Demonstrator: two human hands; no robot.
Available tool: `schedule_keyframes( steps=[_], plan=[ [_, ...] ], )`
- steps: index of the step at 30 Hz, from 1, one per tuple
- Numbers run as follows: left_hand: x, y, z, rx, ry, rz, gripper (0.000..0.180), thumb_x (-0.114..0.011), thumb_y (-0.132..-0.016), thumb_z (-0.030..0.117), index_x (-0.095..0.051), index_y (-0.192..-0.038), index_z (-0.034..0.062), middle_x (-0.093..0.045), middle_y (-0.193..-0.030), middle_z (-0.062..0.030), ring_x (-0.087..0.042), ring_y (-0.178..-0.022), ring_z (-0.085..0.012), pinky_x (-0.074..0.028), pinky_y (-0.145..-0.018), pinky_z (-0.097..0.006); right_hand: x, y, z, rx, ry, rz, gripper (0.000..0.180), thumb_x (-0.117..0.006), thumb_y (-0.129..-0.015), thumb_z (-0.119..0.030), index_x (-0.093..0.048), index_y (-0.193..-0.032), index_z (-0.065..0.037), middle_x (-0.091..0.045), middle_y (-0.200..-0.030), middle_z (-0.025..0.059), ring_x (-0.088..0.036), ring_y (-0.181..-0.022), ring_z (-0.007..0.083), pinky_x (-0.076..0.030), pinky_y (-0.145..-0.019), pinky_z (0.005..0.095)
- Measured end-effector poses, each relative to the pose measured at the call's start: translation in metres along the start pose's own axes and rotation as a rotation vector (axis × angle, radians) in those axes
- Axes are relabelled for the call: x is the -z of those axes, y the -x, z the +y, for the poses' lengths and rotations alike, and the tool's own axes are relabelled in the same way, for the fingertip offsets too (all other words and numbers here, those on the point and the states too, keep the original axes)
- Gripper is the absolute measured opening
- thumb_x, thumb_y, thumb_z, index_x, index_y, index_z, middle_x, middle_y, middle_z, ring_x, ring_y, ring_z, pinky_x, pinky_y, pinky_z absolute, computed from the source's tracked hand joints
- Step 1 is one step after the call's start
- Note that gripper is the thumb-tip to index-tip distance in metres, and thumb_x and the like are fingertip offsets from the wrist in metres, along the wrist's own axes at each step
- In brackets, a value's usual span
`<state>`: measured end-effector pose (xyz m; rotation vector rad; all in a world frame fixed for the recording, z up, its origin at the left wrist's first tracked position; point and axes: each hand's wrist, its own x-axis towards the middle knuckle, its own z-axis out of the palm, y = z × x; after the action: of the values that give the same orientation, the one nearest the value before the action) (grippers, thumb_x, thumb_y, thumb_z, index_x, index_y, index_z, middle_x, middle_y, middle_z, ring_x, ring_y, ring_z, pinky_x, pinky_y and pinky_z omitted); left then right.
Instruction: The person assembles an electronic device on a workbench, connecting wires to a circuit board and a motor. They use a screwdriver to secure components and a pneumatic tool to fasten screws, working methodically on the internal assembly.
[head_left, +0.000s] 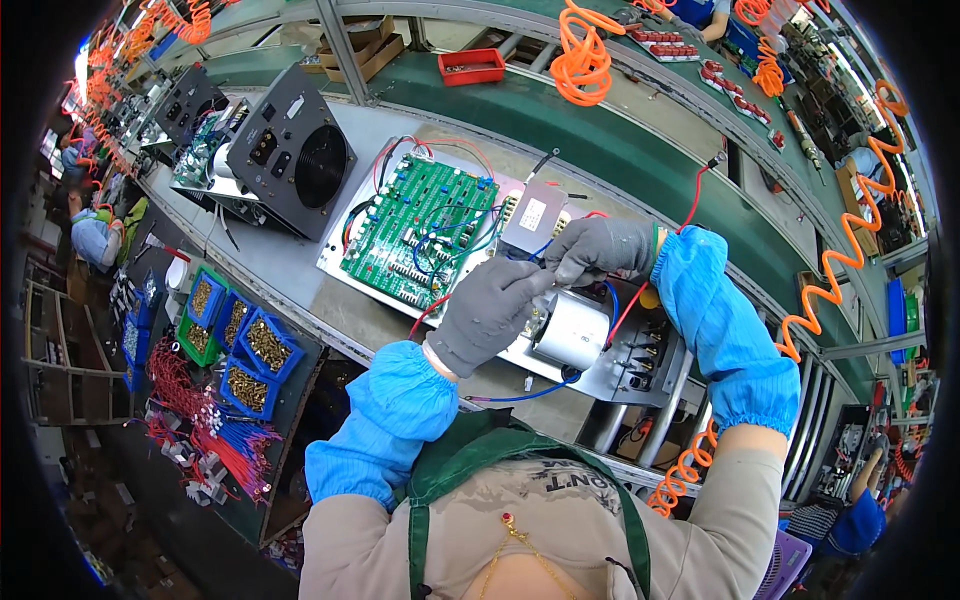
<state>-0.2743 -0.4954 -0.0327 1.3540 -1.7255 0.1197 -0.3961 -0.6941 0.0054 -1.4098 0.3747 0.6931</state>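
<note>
My left hand and my right hand, both in grey gloves with blue sleeve covers, meet above an open metal chassis. Their fingertips pinch the same thin blue wire between them. Just under the hands lies a silver cylindrical capacitor. A green circuit board with red and blue wiring fills the chassis to the left. A grey boxed part with a white label sits behind the hands. A red wire runs up from my right wrist.
A black panelled unit with a round fan grille stands at the back left. Blue and green bins of brass parts and red and blue wire bundles lie to my left. Orange coiled hoses hang overhead. A red tray sits on the far green conveyor.
</note>
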Motion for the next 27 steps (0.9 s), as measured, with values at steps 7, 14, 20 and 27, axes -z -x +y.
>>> schedule_keyframes(
  steps=[7, 14, 20, 27],
  plan=[
    [0.003, 0.005, -0.005, 0.221, -0.095, -0.055, 0.025, -0.065, -0.076, 0.005, -0.059, -0.100, 0.0082, -0.059, -0.084, -0.0105, -0.061, -0.073, -0.0292, -0.050, -0.061, -0.039, -0.044, 0.020, -0.013, 0.353, 1.030, 0.593, 0.026, -0.066, -0.080, -0.018, -0.063, -0.104, -0.011, -0.062, -0.088, 0.0124, -0.060, -0.079, 0.0286, -0.048, -0.070, 0.0358],
    [-0.016, 0.041, 0.010, 0.352, 0.060, -0.079, 0.019, -0.064, -0.080, 0.007, -0.058, -0.098, 0.0071, -0.060, -0.084, -0.0116, -0.061, -0.069, -0.0317, -0.049, -0.059, -0.041, -0.046, 0.011, -0.009, 0.466, 1.392, 0.402, 0.020, -0.060, -0.078, -0.010, -0.063, -0.098, -0.009, -0.061, -0.091, 0.0104, -0.060, -0.085, 0.0289, -0.049, -0.072, 0.0388],
    [-0.029, 0.069, 0.014, 0.493, 0.233, -0.119, 0.026, -0.061, -0.082, 0.006, -0.057, -0.108, 0.0060, -0.059, -0.091, -0.0139, -0.060, -0.084, -0.0312, -0.049, -0.071, -0.039, -0.053, -0.003, -0.018, 0.311, 1.463, 0.277, 0.017, -0.060, -0.075, -0.008, -0.064, -0.091, -0.009, -0.062, -0.086, 0.0097, -0.061, -0.086, 0.0284, -0.050, -0.072, 0.0382],
    [-0.019, 0.064, 0.023, 0.571, 0.300, -0.171, 0.027, -0.062, -0.083, 0.009, -0.061, -0.110, 0.0054, -0.062, -0.091, -0.0144, -0.062, -0.083, -0.0291, -0.048, -0.072, -0.037, -0.054, -0.008, -0.019, 0.156, 1.430, 0.253, 0.017, -0.059, -0.073, -0.004, -0.065, -0.088, -0.007, -0.063, -0.083, 0.0105, -0.063, -0.082, 0.0292, -0.050, -0.070, 0.0385]
  ],
)
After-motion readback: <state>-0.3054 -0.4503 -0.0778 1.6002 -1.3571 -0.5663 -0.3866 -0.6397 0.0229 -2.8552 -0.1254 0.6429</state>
